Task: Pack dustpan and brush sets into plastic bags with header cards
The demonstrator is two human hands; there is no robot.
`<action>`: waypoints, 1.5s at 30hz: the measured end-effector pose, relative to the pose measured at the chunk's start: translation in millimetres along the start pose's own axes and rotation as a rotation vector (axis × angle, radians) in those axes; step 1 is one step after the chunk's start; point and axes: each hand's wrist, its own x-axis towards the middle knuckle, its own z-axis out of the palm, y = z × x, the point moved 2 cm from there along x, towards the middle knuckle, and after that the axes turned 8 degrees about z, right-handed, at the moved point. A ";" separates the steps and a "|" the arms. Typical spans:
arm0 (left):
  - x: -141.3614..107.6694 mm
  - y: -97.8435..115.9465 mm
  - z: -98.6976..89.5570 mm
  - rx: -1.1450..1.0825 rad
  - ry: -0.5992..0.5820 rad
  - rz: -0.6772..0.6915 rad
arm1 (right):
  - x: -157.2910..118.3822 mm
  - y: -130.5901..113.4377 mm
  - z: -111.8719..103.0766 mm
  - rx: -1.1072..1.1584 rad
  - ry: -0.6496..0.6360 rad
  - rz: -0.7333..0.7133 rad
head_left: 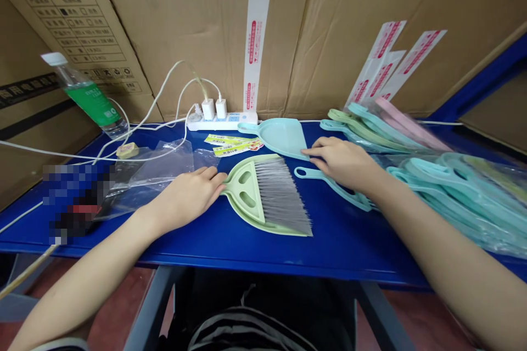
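Observation:
My left hand (187, 198) lies on the blue table, its fingertips curled against the handle end of a pale green dustpan (242, 200). A grey-bristled hand brush (280, 194) rests on that dustpan. My right hand (341, 162) is palm down, with its fingertips at the edge of a pale teal dustpan (284, 137). Under and beyond this hand, a teal hand brush (325, 184) lies with its handle pointing left, partly hidden by my wrist.
Bagged pastel dustpans (461, 192) are piled at the right. Yellow labels (234, 145) and a clear plastic bag (156, 170) lie left of centre. Behind them stand a power strip (222, 120) with chargers and a water bottle (84, 96). Cardboard lines the back.

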 end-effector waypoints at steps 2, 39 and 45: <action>-0.2 -0.5 0.2 -0.001 -0.001 -0.004 | -4.3 6.4 -5.6 0.051 0.021 -0.019; 52.5 -56.6 3.6 0.078 0.055 0.154 | -22.0 -23.0 -12.6 -0.161 -0.100 0.005; 52.6 -62.9 1.0 0.154 0.117 0.065 | -22.6 -16.7 -8.6 -0.144 -0.030 -0.031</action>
